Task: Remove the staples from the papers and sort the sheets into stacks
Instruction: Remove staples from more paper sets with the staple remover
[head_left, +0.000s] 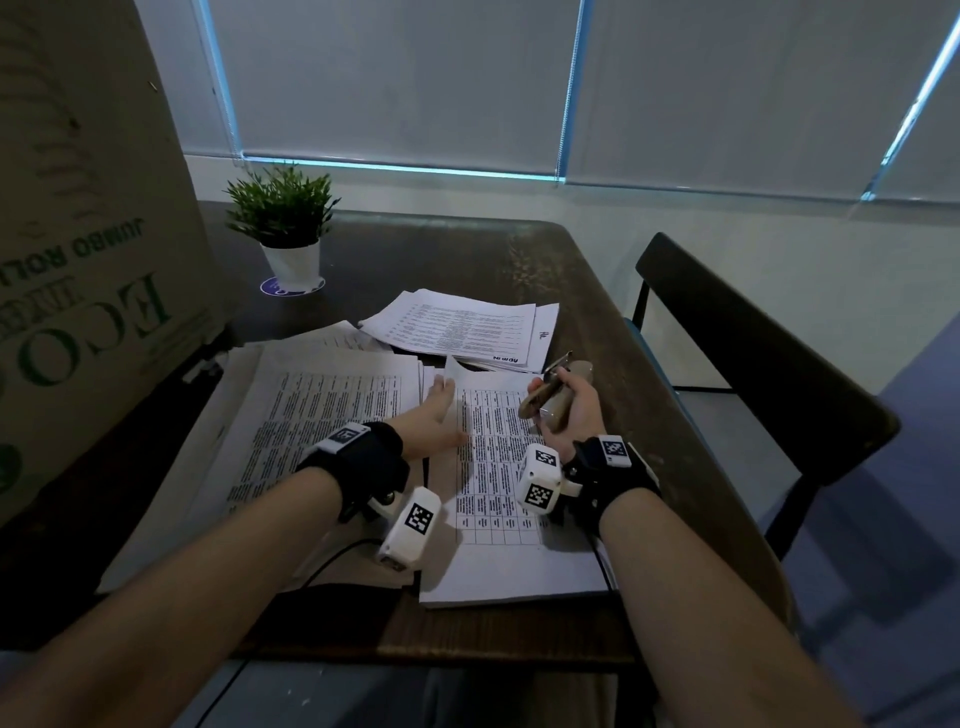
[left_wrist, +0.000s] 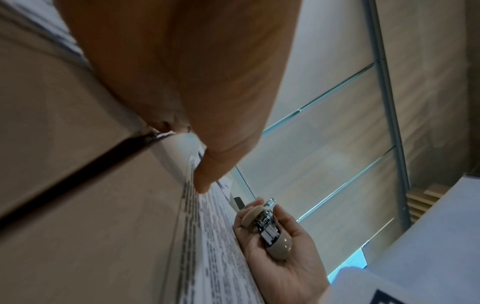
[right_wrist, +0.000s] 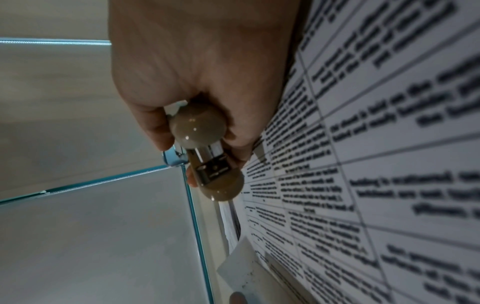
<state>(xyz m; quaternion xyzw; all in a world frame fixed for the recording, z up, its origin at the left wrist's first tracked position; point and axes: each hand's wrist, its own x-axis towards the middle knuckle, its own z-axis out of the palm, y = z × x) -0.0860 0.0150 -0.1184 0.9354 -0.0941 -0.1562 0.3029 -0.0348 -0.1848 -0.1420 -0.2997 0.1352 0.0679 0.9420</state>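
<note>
Fingers of the right hand are curled round a beige staple remover, gripping it above the right side of the near sheet; the left wrist view shows its chrome jaws between thumb and fingers. Just left of it, the left hand lies stretched across that same sheet, fingers nearly straight, and their tips lift the sheet's far left corner, which stands curled up off the stack below. Whether the thumb pinches that corner cannot be told. Both wrists wear black straps with white marker blocks.

This printed table sheet tops a stack at the tabletop's near right. Beside it to the left lies a wider stack of similar printed pages, its edges fanned. Farther back, past the lifted corner, a third pile sits askew. A cardboard box stands at the left edge, and a small potted plant at the far left. A dark chair stands to the right, with blinds behind.
</note>
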